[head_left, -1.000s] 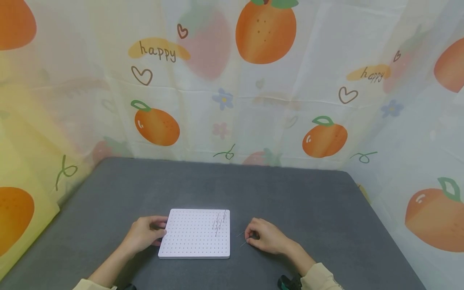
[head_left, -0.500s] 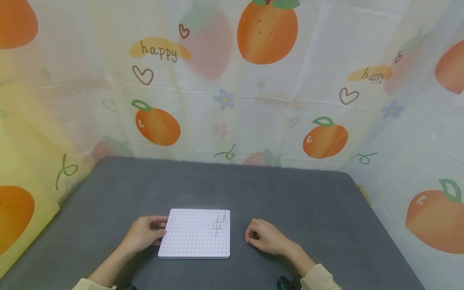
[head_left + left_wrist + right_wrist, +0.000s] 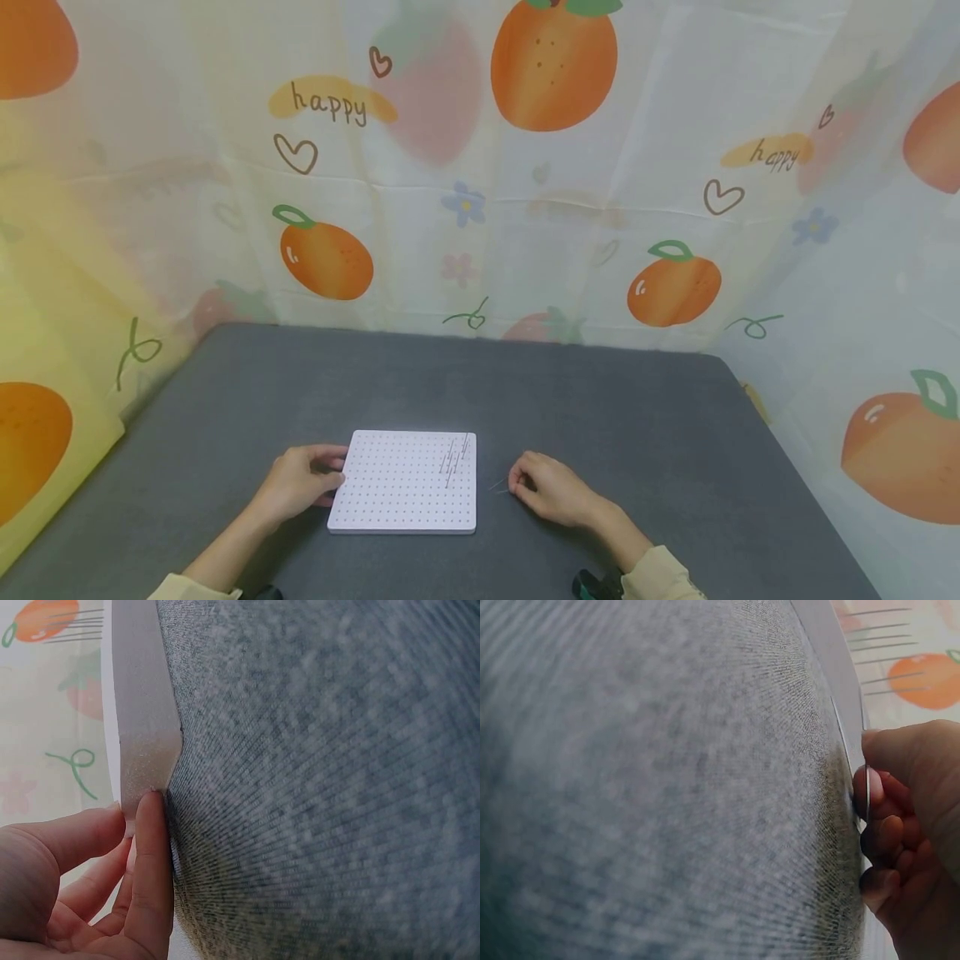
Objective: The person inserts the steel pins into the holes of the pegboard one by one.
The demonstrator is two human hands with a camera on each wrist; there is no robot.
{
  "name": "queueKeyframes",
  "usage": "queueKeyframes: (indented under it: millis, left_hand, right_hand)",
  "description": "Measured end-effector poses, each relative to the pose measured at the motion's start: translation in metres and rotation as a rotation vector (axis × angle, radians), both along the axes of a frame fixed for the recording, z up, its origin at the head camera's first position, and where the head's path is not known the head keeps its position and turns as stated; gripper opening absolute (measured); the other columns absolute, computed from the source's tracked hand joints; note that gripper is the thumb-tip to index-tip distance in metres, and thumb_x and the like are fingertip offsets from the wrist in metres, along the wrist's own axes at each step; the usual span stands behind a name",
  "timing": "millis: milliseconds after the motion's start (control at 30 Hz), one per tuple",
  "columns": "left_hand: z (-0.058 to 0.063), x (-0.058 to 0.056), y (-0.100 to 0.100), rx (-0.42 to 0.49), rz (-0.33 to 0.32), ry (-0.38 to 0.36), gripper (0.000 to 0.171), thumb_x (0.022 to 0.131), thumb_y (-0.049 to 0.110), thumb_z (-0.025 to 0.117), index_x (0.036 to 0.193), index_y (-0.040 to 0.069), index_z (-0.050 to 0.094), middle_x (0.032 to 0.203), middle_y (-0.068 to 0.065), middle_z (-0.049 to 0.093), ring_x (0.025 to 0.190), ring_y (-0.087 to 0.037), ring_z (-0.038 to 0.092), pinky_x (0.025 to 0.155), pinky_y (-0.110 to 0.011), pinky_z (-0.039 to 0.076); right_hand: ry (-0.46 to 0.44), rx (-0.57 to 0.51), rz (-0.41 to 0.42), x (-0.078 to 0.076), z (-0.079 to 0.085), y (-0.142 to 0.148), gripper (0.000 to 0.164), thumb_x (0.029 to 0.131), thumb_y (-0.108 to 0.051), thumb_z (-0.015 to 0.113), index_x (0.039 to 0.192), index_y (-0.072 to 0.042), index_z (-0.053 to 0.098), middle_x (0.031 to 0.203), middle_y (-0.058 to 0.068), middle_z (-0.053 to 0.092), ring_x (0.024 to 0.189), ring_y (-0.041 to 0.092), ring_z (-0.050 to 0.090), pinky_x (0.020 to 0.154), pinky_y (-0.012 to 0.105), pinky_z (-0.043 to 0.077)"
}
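A white square pegboard [image 3: 401, 492] with rows of small holes lies on the grey table. Several thin metal pins [image 3: 889, 678] stand in its far right part. My left hand [image 3: 298, 482] grips the board's left edge, thumb at the upper edge and fingers along the side, as the left wrist view shows. To the right of the board, my right hand [image 3: 551, 489] pinches a thin metal pin [image 3: 868, 791] between thumb and index finger, the other fingers curled. Another pin [image 3: 841, 727] lies on the cloth between that hand and the board.
Dark grey cloth covers the table [image 3: 637, 417]. A curtain [image 3: 525, 250] printed with oranges hangs behind and along both sides. Near the front edge, a dark wrist strap [image 3: 596, 585] shows beside the right sleeve [image 3: 660, 575].
The pin in my right hand has swung from slanting toward the front to lying nearly level, pointing at the board. My left hand and the board stay in place.
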State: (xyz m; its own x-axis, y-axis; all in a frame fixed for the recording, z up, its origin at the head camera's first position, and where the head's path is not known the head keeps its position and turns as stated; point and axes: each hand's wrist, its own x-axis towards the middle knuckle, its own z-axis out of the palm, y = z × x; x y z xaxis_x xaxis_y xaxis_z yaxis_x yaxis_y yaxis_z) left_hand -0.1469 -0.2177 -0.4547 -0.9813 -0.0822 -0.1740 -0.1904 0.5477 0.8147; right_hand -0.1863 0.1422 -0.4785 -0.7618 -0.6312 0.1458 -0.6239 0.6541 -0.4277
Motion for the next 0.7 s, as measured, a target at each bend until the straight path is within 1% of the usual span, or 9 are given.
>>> queueKeyframes:
  millis: [167, 333, 500, 600, 700]
  left_hand:
    - [-0.0002, 0.0007, -0.0007, -0.006, -0.011, 0.002, 0.040, 0.077, -0.003, 0.064, 0.116, -0.005, 0.058, 0.099, -0.016, 0.063, 0.074, -0.017, 0.063, 0.055, -0.029, 0.057]
    - [0.0010, 0.0013, -0.0001, -0.004, -0.009, -0.002, 0.040, 0.077, -0.002, 0.064, 0.116, -0.005, 0.058, 0.099, -0.016, 0.063, 0.074, -0.017, 0.063, 0.055, -0.029, 0.057]
    - [0.0017, 0.0019, 0.0004, -0.006, -0.010, 0.008, 0.039, 0.077, -0.003, 0.064, 0.116, -0.006, 0.058, 0.098, -0.016, 0.063, 0.073, -0.018, 0.063, 0.055, -0.030, 0.058]
    - [0.0016, 0.0014, 0.0010, -0.015, -0.007, 0.005, 0.039, 0.077, -0.002, 0.064, 0.116, -0.005, 0.058, 0.098, -0.016, 0.063, 0.073, -0.017, 0.063, 0.055, -0.029, 0.057]
    - [0.0016, 0.0007, 0.0013, -0.025, -0.006, 0.004, 0.039, 0.077, -0.002, 0.064, 0.116, -0.005, 0.058, 0.099, -0.016, 0.063, 0.072, -0.017, 0.063, 0.054, -0.029, 0.057]
  right_hand:
    - [-0.025, -0.008, -0.002, 0.0002, 0.0002, 0.0004, 0.009, 0.087, -0.015, 0.060, 0.081, -0.020, 0.055, 0.077, -0.013, 0.049, 0.071, 0.001, 0.046, 0.063, 0.019, 0.044]
    - [-0.035, -0.024, 0.005, 0.0007, 0.0009, -0.0009, 0.009, 0.088, -0.015, 0.059, 0.083, -0.020, 0.053, 0.077, -0.014, 0.049, 0.071, 0.001, 0.045, 0.063, 0.018, 0.043]
    - [-0.050, -0.057, -0.001, 0.0005, 0.0012, -0.0025, 0.006, 0.090, -0.017, 0.056, 0.087, -0.022, 0.057, 0.082, -0.014, 0.054, 0.075, 0.001, 0.049, 0.068, 0.020, 0.046]
    - [-0.031, -0.094, 0.020, 0.0008, 0.0018, -0.0030, 0.009, 0.090, -0.014, 0.056, 0.092, -0.021, 0.062, 0.087, -0.013, 0.058, 0.079, 0.001, 0.051, 0.071, 0.022, 0.048]
    - [0.009, -0.129, 0.049, 0.0013, 0.0027, -0.0039, 0.013, 0.090, -0.011, 0.056, 0.093, -0.020, 0.064, 0.089, -0.012, 0.060, 0.080, 0.001, 0.052, 0.071, 0.022, 0.048]
